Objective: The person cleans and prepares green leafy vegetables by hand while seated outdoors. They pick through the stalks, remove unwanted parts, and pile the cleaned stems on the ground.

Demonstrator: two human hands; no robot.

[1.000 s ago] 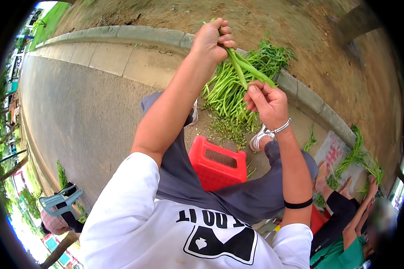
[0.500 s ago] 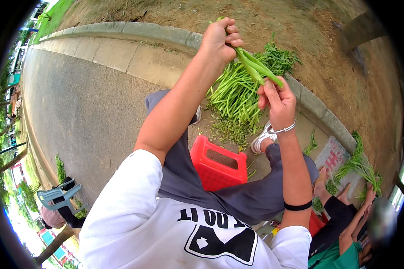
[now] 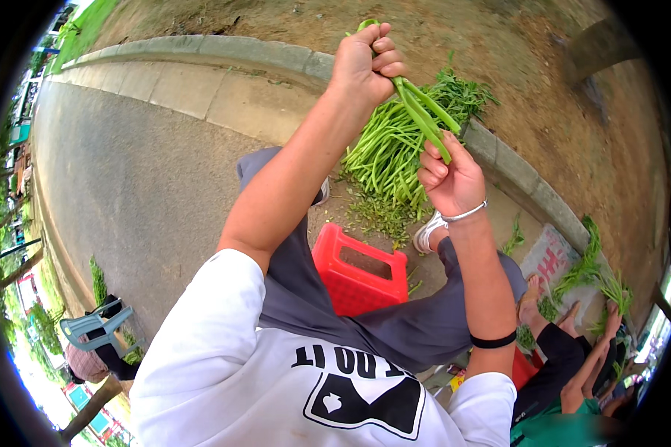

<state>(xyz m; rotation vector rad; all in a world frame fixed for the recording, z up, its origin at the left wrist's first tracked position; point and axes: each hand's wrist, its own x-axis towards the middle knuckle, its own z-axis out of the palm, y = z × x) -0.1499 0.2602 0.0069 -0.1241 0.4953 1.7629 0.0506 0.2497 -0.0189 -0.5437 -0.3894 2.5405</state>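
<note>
Kerb (image 3: 276, 56): stone, curved | Stalk pile (image 3: 384, 156): green, leafy end across kerb | Stool (image 3: 350, 287): red, near pile | Person's left hand (image 3: 361, 68): clenched round upper part of held stalks (image 3: 423, 119) | Right hand (image 3: 455, 181): pinching lower end of one | Same held stalks: slanting between both hands, in front of pile

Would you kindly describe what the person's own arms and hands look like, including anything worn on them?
The left hand and right hand are both ungloved. Short white sleeves leave the forearms bare. The right arm wears a thin silver-coloured bangle at the wrist and a narrow black band below the sleeve; the left arm shows neither.
</note>
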